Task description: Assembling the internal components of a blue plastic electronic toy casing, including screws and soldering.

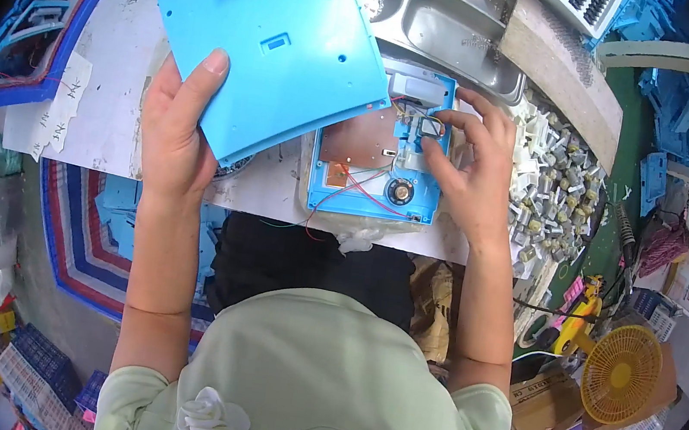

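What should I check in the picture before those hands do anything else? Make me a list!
1. Left hand has hold of the blue panel: ok, thumb on top.
2. Right hand has a firm grip on the small dark part: cannot tell, its fingertips are right there.
3. Round speaker lies inside the open blue case: ok.
4. Thin wires are all tucked inside: not ok, some trail past the case's near edge.
5. The whole inside can be seen: not ok, the panel and right hand hide bits of it.
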### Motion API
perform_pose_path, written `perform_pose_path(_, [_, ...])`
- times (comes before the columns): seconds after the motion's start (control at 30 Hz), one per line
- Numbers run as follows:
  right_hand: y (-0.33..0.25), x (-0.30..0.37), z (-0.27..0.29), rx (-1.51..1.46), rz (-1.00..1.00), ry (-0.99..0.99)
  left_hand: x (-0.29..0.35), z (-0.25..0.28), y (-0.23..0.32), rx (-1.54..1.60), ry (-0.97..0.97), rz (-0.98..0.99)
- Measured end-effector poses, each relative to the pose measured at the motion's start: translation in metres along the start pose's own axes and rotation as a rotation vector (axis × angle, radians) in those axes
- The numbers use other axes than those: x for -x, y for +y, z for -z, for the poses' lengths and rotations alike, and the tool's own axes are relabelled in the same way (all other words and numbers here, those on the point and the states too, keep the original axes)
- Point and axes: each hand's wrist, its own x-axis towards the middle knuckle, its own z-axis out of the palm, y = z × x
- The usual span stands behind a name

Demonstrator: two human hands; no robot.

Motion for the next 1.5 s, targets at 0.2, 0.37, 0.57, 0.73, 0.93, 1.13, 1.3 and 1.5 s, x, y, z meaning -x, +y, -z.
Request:
perform_pose_path(0.2, [-0.004, -0.002, -0.006, 0.037, -0.022, 0.085, -0.001, -0.001, -0.001, -0.017, 0.004, 0.002])
perform_pose_path(0.37, [-0.013, -0.016, -0.019, 0.156, -0.028, 0.157, -0.001, -0.003, 0.0, -0.04, 0.014, -0.011])
perform_pose_path(0.57, [-0.013, -0.016, -0.026, 0.139, -0.003, 0.227, 0.0, 0.001, 0.003, -0.038, 0.024, -0.021])
perform_pose_path(0.73, [-0.008, -0.011, -0.028, -0.001, -0.062, 0.247, -0.001, 0.002, -0.002, -0.033, 0.012, -0.009])
perform_pose_path(0.93, [-0.003, -0.003, -0.029, -0.368, -0.274, 0.196, 0.001, -0.002, -0.005, 0.006, 0.007, 0.001])
perform_pose_path(1.13, [-0.002, -0.001, -0.031, -0.514, -0.34, 0.226, 0.001, -0.002, -0.005, 0.009, 0.008, 0.025])
perform_pose_path(1.3, [0.001, 0.001, -0.024, -0.469, -0.291, 0.251, 0.002, -0.004, -0.007, 0.007, -0.011, 0.032])
perform_pose_path(1.5, [-0.03, -0.007, 0.028, -0.867, -0.271, 0.058, 0.003, -0.023, -0.001, -0.057, -0.173, 0.096])
